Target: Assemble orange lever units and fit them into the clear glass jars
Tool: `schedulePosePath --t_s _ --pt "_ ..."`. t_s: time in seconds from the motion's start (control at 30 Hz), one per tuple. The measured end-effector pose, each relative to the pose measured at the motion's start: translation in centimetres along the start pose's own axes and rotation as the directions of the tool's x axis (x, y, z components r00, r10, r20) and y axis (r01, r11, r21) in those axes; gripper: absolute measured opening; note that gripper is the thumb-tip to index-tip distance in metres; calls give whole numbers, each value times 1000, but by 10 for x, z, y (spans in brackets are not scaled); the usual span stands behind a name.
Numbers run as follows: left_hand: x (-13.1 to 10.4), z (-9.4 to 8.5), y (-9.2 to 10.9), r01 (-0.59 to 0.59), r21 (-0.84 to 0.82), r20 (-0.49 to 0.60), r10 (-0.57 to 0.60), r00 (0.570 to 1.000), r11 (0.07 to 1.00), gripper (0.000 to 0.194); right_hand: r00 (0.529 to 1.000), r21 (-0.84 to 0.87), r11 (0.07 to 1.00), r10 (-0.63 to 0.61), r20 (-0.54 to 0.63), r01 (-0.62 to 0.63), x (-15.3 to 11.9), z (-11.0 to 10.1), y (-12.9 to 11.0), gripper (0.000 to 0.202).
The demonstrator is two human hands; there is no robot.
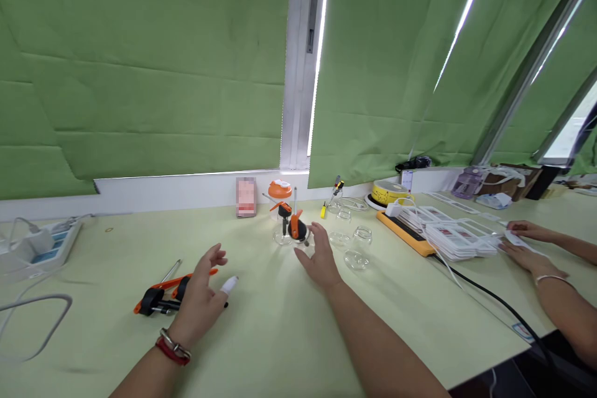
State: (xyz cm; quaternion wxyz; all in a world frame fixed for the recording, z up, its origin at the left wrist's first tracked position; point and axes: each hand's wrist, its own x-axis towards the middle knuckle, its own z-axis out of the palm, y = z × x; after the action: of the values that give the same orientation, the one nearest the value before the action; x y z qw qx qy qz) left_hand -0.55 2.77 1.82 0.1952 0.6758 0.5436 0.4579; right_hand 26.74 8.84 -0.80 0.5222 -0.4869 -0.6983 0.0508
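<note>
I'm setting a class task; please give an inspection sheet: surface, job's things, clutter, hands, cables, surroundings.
Surface: pale green tabletop; spills, nothing seen.
Job's things: lying orange-and-black tool with metal rod; similar tools grouped mid-table.
Clutter: round clear glass jars; stacked flat white pieces.
Hands: left hand open near lying tool, right hand open beside grouped tools; contact unclear.
Cables: white cable far left; black cable by orange power strip.
Surroundings: green window covers; another person's hands at right.
</note>
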Motion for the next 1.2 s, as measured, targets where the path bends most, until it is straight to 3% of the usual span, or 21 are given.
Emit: schedulePosePath --t_s 0.07,0.17,0.33,0.6,0.87,1.1,1.2 --pt "7 -7 -7 64 136 -130 -47 990 989 58 993 20 993 113 -33 -112 2 1 17 51" --pt "15 -17 -20 233 314 -263 -151 953 920 48 964 49 963 264 12 -264 4 5 36 54" --pt "20 -23 -35 366 407 -276 -269 923 837 46 924 56 923 377 63 -380 7 16 55 59" --pt "19 -11 -37 266 540 -132 -232 964 798 49 908 55 910 404 113 -411 18 26 72 67" --pt "16 -5 -30 221 571 -33 -247 968 791 44 896 22 907 410 171 -420 31 31 94 76" --pt "14 3 -37 63 614 87 -147 985 787 46 915 -75 915 400 53 -396 32 30 77 72" --pt "14 5 -37 21 625 133 -133 982 781 41 948 -118 941 318 -5 -316 27 23 59 67"
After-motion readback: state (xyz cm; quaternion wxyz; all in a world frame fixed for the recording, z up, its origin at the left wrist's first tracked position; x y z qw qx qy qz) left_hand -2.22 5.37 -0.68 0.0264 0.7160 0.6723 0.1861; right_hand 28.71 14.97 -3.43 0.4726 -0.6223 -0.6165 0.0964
